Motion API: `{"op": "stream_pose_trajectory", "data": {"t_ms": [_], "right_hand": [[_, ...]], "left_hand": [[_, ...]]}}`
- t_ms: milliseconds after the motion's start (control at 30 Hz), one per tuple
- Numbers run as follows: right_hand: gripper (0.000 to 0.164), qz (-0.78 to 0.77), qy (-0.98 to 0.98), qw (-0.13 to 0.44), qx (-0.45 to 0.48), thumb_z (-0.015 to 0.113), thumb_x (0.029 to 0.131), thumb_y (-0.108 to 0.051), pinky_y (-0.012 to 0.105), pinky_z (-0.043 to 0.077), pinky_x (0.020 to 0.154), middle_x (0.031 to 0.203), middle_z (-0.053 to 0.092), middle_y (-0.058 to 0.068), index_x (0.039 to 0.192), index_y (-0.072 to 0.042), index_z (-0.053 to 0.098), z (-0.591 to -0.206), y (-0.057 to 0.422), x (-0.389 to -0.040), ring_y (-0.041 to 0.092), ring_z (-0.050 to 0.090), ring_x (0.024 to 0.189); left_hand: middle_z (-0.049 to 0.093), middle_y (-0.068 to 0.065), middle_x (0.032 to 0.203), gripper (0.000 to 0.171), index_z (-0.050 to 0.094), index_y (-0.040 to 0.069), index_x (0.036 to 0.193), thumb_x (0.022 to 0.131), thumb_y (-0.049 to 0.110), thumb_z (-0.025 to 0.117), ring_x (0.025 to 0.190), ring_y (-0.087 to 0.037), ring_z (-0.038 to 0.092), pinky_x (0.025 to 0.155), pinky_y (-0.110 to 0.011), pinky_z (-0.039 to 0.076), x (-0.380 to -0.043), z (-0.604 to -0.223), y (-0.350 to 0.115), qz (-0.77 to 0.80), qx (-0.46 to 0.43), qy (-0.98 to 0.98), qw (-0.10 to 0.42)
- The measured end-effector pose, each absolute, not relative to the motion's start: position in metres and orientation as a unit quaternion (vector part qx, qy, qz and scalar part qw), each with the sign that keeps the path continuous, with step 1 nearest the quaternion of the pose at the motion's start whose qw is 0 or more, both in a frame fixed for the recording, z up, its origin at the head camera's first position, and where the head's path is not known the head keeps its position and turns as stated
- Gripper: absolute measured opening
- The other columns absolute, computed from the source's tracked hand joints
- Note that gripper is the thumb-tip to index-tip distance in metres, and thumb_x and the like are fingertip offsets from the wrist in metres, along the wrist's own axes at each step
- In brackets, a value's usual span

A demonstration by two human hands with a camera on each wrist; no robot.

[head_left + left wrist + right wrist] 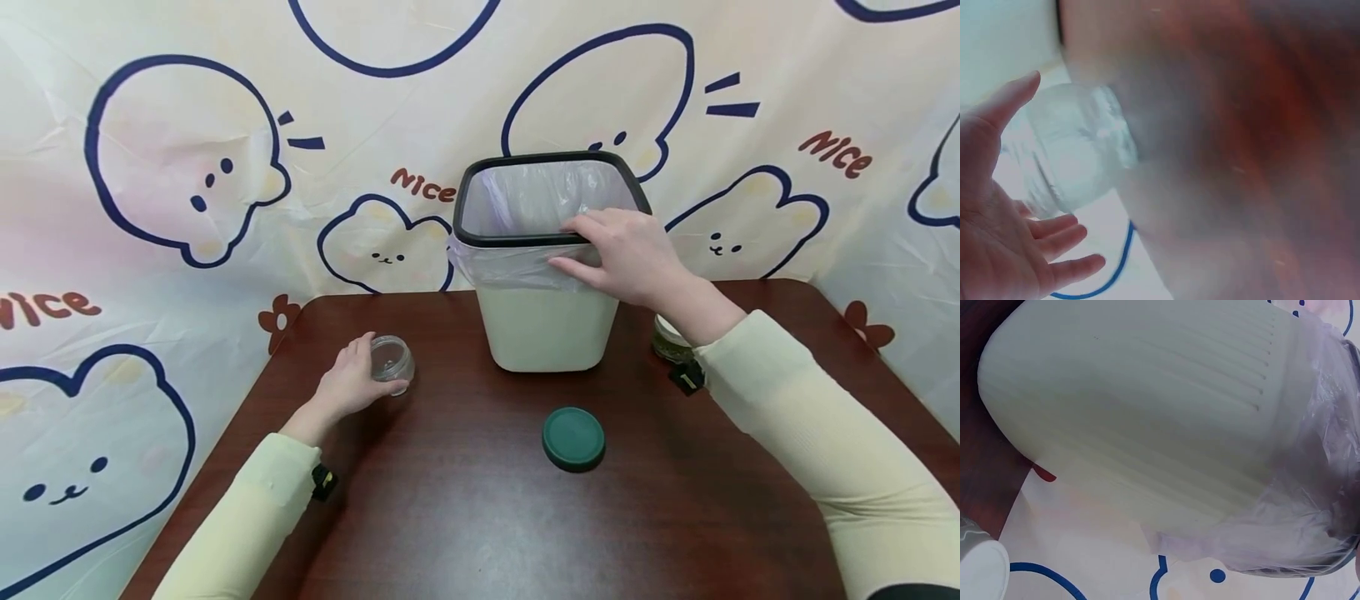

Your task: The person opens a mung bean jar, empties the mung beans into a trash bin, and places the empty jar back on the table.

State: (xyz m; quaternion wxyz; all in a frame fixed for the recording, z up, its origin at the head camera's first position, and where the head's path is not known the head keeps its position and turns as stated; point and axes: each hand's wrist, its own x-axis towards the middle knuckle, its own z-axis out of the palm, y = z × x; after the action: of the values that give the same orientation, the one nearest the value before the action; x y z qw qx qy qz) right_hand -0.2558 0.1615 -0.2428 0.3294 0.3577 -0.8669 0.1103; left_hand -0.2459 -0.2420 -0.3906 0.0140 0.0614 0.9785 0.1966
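My left hand (347,385) is at a small clear jar (392,360) on the left of the table. Its thumb lies on the near side and the other fingers reach toward the far side, spread rather than curled in the left wrist view, where the jar (1075,147) has nothing visible inside. My right hand (626,250) grips the front right rim of a pale green trash bin (547,329), fingers over the black edge and thumb outside. A thin translucent bag (517,262) lines the bin and folds over its rim. The bin stands upright near the table's back edge.
A green round lid (573,437) lies on the dark wood table (450,517) in front of the bin. Behind my right wrist stands a jar with a white lid (670,340) and dark contents, partly hidden. A printed cloth (247,50) hangs around the table.
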Motion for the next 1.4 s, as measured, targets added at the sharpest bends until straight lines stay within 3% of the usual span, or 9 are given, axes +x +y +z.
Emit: {"op": "stream_pose_trajectory", "data": {"t_ms": [233,333,533,633,833,1100,1300,1400], "right_hand": [[0.057,0.121,-0.846,0.345,0.388,0.073,0.084,-0.036,0.049,0.043,0.094,0.115,0.063,0.018,0.128,-0.002,0.06,-0.245,0.166,-0.256,0.035,0.058,0.104],[0.058,0.138,-0.832,0.361,0.397,0.074,0.083,-0.032,0.048,0.038,0.101,0.126,0.058,0.019,0.13,-0.001,0.058,-0.248,0.172,-0.256,0.036,0.052,0.116],[0.059,0.138,-0.807,0.413,0.399,0.058,0.095,-0.043,0.046,0.037,0.104,0.135,0.048,0.022,0.133,0.002,0.051,-0.257,0.189,-0.251,0.037,0.046,0.122],[0.064,0.148,-0.799,0.436,0.386,0.05,0.097,-0.05,0.043,0.038,0.104,0.138,0.046,0.021,0.135,0.001,0.047,-0.263,0.197,-0.246,0.037,0.046,0.123],[0.071,0.198,-0.802,0.449,0.341,0.05,0.095,-0.054,0.042,0.037,0.105,0.142,0.043,0.02,0.138,0.002,0.04,-0.282,0.216,-0.238,0.038,0.045,0.125],[0.08,0.238,-0.842,0.413,0.253,0.047,0.094,-0.061,0.049,0.034,0.106,0.148,0.037,0.02,0.144,0.0,0.035,-0.309,0.245,-0.23,0.035,0.037,0.134],[0.075,0.263,-0.905,0.291,0.167,0.061,0.094,-0.041,0.062,0.029,0.104,0.154,0.026,0.016,0.15,-0.007,0.027,-0.319,0.26,-0.224,0.035,0.024,0.14],[0.077,0.252,-0.931,0.233,0.125,0.062,0.094,-0.038,0.067,0.028,0.099,0.157,0.02,0.016,0.153,-0.009,0.021,-0.325,0.267,-0.223,0.036,0.019,0.142]], "left_hand": [[0.031,-0.025,0.147,0.095,0.029,0.0,0.146,0.078,0.044,0.079,0.132,-0.043,0.031,0.102,-0.061,0.032,-0.246,-0.383,-0.228,0.181,0.121,0.976,-0.029],[0.035,-0.022,0.147,0.083,0.037,0.003,0.143,0.081,0.04,0.078,0.131,-0.039,0.035,0.101,-0.058,0.036,-0.244,-0.38,-0.223,0.186,0.164,0.967,-0.058],[0.045,-0.015,0.141,0.058,0.053,0.006,0.133,0.085,0.031,0.076,0.124,-0.033,0.045,0.095,-0.052,0.044,-0.237,-0.371,-0.217,0.156,0.278,0.94,-0.119],[0.047,-0.015,0.14,0.058,0.054,0.006,0.132,0.085,0.031,0.076,0.124,-0.032,0.046,0.098,-0.052,0.042,-0.234,-0.367,-0.211,0.134,0.308,0.933,-0.127],[0.047,-0.015,0.14,0.057,0.054,0.007,0.133,0.086,0.033,0.074,0.124,-0.031,0.047,0.1,-0.049,0.04,-0.229,-0.362,-0.201,0.11,0.337,0.926,-0.132],[0.047,-0.015,0.139,0.056,0.053,0.006,0.133,0.088,0.031,0.073,0.125,-0.029,0.046,0.1,-0.045,0.042,-0.225,-0.358,-0.188,0.117,0.378,0.91,-0.128],[0.048,-0.014,0.139,0.056,0.053,0.007,0.132,0.086,0.03,0.074,0.123,-0.029,0.049,0.097,-0.045,0.044,-0.224,-0.359,-0.177,0.113,0.393,0.905,-0.121],[0.048,-0.012,0.139,0.056,0.053,0.008,0.133,0.087,0.031,0.074,0.123,-0.028,0.049,0.095,-0.045,0.045,-0.224,-0.359,-0.171,0.112,0.397,0.903,-0.117]]}}
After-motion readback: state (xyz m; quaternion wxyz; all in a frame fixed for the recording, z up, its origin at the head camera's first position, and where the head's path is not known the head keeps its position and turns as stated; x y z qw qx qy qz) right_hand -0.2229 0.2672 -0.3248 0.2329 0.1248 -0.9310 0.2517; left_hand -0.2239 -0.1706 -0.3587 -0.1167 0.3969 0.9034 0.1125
